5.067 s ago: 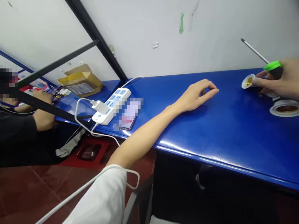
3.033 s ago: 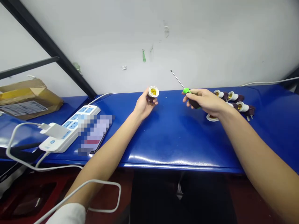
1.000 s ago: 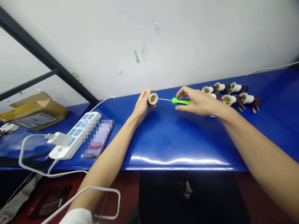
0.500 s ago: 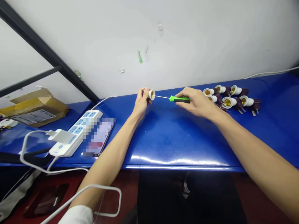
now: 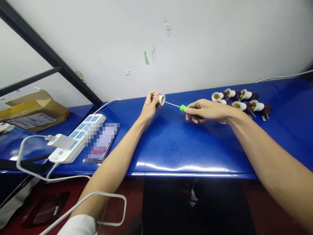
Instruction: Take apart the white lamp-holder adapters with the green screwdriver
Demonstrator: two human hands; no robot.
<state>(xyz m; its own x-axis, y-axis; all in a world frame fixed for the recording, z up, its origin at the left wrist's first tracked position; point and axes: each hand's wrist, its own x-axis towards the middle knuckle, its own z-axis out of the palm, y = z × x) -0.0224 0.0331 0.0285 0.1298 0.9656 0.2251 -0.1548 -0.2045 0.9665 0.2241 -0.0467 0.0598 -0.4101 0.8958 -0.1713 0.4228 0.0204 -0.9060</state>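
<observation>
Near the back of the blue table, my left hand [image 5: 150,106] is closed around a white and dark brown lamp socket [image 5: 161,99], its open mouth turned to the right. A green and black screwdriver [image 5: 185,107] is in my right hand [image 5: 202,110], the fingers wrapped on its handle. The thin shaft points left, with its tip at the socket's mouth; how deep the tip sits is too small to tell. To the right of my right hand, several similar sockets with plugs [image 5: 257,106] lie grouped on the table.
A white power strip [image 5: 79,137] with a charger [image 5: 62,141] plugged in lies on the left, beside a phone [image 5: 105,142]. Farther left are a torn cardboard package [image 5: 36,114] and a black metal frame [image 5: 46,47]. A white cable [image 5: 107,195] loops over my left forearm.
My left hand and the socket have shifted slightly right. My right hand has turned on the screwdriver's handle and its lower fingers have spread; the handle end sits a little lower.
</observation>
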